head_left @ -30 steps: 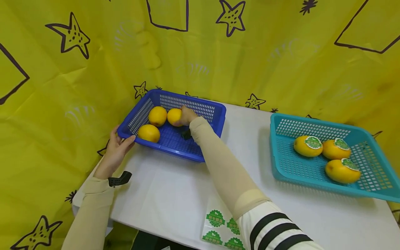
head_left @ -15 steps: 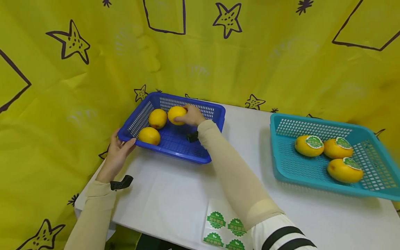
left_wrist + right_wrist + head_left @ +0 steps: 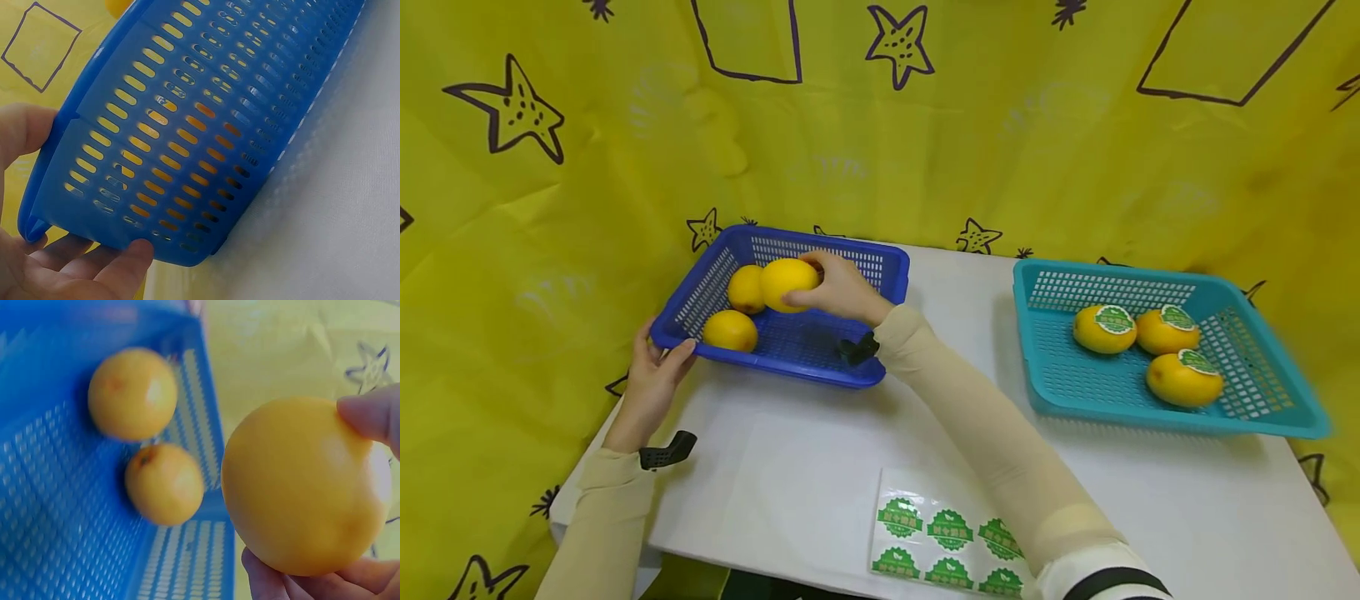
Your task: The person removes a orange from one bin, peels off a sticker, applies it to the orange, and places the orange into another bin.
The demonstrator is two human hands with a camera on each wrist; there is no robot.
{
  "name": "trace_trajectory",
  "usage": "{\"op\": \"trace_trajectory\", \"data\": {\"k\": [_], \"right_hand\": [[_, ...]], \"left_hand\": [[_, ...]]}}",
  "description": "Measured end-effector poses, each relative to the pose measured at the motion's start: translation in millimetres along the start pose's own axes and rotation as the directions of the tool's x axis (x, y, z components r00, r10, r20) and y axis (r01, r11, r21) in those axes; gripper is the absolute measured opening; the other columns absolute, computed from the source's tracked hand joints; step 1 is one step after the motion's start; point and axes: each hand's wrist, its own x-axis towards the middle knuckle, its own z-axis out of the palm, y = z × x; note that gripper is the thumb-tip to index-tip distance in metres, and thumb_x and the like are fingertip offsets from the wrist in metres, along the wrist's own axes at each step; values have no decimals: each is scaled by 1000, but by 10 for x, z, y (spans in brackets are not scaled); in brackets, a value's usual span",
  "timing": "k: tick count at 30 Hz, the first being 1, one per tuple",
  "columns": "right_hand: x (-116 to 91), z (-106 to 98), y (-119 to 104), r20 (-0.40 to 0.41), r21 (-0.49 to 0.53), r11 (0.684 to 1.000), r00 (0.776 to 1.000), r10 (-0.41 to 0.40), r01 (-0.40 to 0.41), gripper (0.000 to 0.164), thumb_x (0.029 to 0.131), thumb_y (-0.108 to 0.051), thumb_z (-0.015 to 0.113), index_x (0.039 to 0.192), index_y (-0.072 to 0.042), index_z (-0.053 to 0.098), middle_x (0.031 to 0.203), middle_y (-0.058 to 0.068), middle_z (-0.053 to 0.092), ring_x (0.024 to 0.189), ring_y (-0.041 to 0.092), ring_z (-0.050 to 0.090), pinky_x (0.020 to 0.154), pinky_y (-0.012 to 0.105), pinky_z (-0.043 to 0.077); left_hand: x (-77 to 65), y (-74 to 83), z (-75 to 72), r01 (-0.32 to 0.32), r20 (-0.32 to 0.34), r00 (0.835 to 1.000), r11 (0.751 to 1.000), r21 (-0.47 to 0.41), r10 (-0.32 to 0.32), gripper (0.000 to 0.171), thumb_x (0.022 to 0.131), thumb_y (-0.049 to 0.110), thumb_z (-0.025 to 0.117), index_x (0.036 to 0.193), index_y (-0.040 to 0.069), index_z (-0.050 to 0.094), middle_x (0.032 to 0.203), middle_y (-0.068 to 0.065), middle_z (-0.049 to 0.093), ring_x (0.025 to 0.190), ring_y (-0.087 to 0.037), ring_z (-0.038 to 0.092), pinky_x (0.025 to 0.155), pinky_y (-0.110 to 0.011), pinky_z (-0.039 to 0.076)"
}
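My right hand (image 3: 842,290) holds a yellow mango (image 3: 784,285) above the blue basket (image 3: 790,369), thumb on one side and fingers on the other. In the right wrist view the held fruit (image 3: 297,487) looks smooth and round. Two more mangoes lie in the basket's left part, a rear one (image 3: 744,292) and a front one (image 3: 730,331). My left hand (image 3: 650,383) grips the basket's front left corner. In the left wrist view, the thumb is at the rim and the fingers (image 3: 128,265) curl under the slotted wall (image 3: 187,125).
A turquoise basket (image 3: 1045,398) stands at the right with three mangoes (image 3: 1183,381) bearing green-and-white stickers. A sheet of green round stickers (image 3: 936,533) lies near the white table's (image 3: 775,467) front edge, partly under the right forearm. A yellow patterned curtain (image 3: 820,167) hangs behind.
My right hand has lifted the mango from the basket floor and drawn it up towards the camera. The left hand keeps its grip on the corner. The view has shifted somewhat to the right.
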Motion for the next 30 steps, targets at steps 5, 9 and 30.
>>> {"op": "trace_trajectory", "data": {"k": [5, 9, 30], "right_hand": [[-235, 6, -120, -8, 48, 999, 1000, -24, 24, 68, 83, -33, 77, 137, -4, 49, 124, 6, 56, 97, 17, 57, 81, 26, 50], [-446, -10, -211, -13, 96, 993, 998, -63, 64, 67, 82, -31, 78, 137, -4, 49, 125, 6, 56, 99, 17, 57, 83, 25, 50], [-2021, -487, 288, -133, 167, 986, 991, 28, -6, 63, 82, -15, 79, 137, -2, 49, 132, 9, 54, 113, 23, 56, 99, 31, 43]], "left_hand": [[-15, 3, -19, -14, 10, 1000, 999, -31, 15, 80, 99, 17, 59, 153, 19, 0, 153, -22, 17, 134, -27, 34, 104, -33, 33], [-24, -1, -13, -30, 15, 999, 997, -67, 31, 77, 99, 14, 58, 151, 19, 1, 152, -22, 16, 133, -26, 35, 103, -31, 34], [-20, -70, 0, -63, 32, 997, 991, -116, 67, 70, 99, 10, 57, 149, 19, 9, 148, -18, 24, 128, -23, 41, 98, -26, 39]]}}
